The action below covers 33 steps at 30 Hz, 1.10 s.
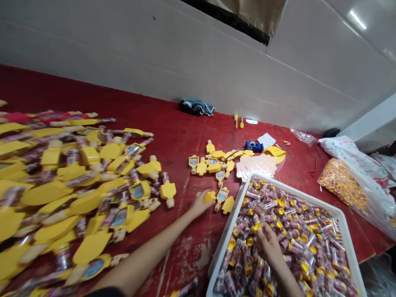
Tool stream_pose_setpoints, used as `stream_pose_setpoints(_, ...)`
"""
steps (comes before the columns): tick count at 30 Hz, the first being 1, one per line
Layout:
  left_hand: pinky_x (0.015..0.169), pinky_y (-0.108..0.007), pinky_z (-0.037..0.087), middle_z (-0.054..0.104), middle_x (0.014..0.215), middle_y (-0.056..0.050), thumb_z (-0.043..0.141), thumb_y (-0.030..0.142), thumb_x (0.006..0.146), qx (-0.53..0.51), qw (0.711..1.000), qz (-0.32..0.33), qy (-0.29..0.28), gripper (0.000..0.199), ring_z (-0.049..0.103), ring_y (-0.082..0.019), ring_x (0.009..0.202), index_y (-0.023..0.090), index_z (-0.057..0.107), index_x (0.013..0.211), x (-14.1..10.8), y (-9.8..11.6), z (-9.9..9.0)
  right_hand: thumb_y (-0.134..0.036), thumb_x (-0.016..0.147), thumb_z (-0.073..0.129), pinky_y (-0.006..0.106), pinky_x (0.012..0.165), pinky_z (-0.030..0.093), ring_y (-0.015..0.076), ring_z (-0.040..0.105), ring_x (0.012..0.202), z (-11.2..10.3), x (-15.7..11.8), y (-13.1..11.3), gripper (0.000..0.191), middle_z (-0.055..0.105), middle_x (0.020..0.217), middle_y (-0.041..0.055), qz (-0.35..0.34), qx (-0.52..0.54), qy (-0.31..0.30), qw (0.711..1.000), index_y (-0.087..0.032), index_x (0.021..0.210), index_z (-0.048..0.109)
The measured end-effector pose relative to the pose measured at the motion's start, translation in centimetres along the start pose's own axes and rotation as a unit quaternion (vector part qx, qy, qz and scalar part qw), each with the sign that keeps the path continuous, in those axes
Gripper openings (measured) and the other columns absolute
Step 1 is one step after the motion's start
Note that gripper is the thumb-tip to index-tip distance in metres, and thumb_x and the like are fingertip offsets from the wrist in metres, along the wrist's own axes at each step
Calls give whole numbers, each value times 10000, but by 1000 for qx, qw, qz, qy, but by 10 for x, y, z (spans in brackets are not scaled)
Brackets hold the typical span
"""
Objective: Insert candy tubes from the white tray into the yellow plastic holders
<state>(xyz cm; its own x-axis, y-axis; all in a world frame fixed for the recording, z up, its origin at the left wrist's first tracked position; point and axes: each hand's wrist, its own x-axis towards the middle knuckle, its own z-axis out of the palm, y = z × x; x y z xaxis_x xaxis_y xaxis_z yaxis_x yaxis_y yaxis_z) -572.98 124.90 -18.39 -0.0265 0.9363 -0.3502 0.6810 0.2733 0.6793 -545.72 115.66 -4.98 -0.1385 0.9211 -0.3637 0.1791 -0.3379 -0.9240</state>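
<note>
My left hand (199, 203) is closed around a small yellow plastic toy piece (209, 196) above the red table. Just right of it lie more yellow pieces, one a toy piece with a picture inside its frame (222, 194) and one with a plain yellow back (228, 204). Over the white basket (349, 231), my right hand (269, 242) reaches in among many clear tubes with purple labels and yellow caps. Its fingertips pinch at a yellow-capped tube (256, 227); the palm hides part of what lies beneath.
A large pile of yellow toys (89, 185) with tubes attached covers the left side. Behind the basket are a card stack (255, 165) and a blue tape dispenser (253, 146). A bag of small yellow parts (345, 185) lies right. Dark cloth (197, 107) rests by the wall.
</note>
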Motion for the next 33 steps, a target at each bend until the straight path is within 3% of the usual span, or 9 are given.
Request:
stream_pose_setpoints(3,1052,-342,352,400,1394,-132,434,378,824,-103,990,85,-42,672,420,-198,1248,116,185,1391,-76,23,-29,-556,836,482,209,481,363,97,449,521,4,-12,-10,386,486,602,-34,-103,-117,-13,988,-172,835,525)
stream_pose_setpoints(5,1044,-343,365,451,1376,-77,501,473,766,-141,973,147,-109,695,452,-211,1225,183,300,1365,-134,50,-52,-473,871,472,233,574,430,129,553,639,10,-28,-25,334,606,722,28,-229,-221,-29,948,-160,884,586)
stream_pose_setpoints(7,1033,-404,372,460,1369,-99,555,480,737,-129,956,173,-197,740,465,-252,1210,196,308,1373,-188,80,-72,-419,888,471,237,559,428,134,575,626,17,-48,-44,307,635,728,44,-382,-322,-54,864,-154,968,602)
stream_pose_setpoints(11,1019,-430,380,516,1302,-112,634,321,633,-33,959,181,-214,700,496,-280,1164,205,419,1290,-263,130,-90,-399,927,403,274,420,342,144,522,494,27,-92,-74,352,596,624,28,-575,-460,-84,671,-103,1023,566)
stream_pose_setpoints(15,933,-429,436,580,1166,-112,618,285,636,39,950,172,-257,509,547,-273,1054,177,517,1123,-297,156,-90,-333,933,394,290,372,313,148,496,453,25,-127,-85,327,573,589,23,-609,-497,-110,609,-52,1003,544)
stream_pose_setpoints(23,879,-439,475,591,1105,-138,523,248,721,162,928,236,-237,431,577,-286,998,130,518,1137,-337,188,-93,-330,943,320,274,392,331,135,503,447,14,-172,-91,363,584,579,37,-607,-457,-92,643,-57,971,557)
stream_pose_setpoints(26,921,-443,466,574,1162,-148,568,221,706,212,921,225,-236,550,561,-294,1037,106,477,1236,-352,200,-98,-376,921,339,263,406,318,127,472,437,14,-185,-91,391,580,560,44,-570,-411,-113,702,-80,919,595)
stream_pose_setpoints(30,831,-498,502,588,1138,-144,549,181,740,330,876,273,-221,438,572,-327,974,125,543,1175,-357,203,-95,-518,813,484,220,410,288,84,396,423,18,-185,-82,442,512,508,2,-266,-234,-228,907,-112,730,636)
stream_pose_setpoints(33,735,-531,519,584,1131,-157,543,155,734,382,849,308,-197,462,575,-346,913,115,525,1193,-349,193,-89,-654,642,613,204,336,197,49,309,330,21,-174,-73,530,471,452,-34,73,-48,-303,949,-126,607,592)
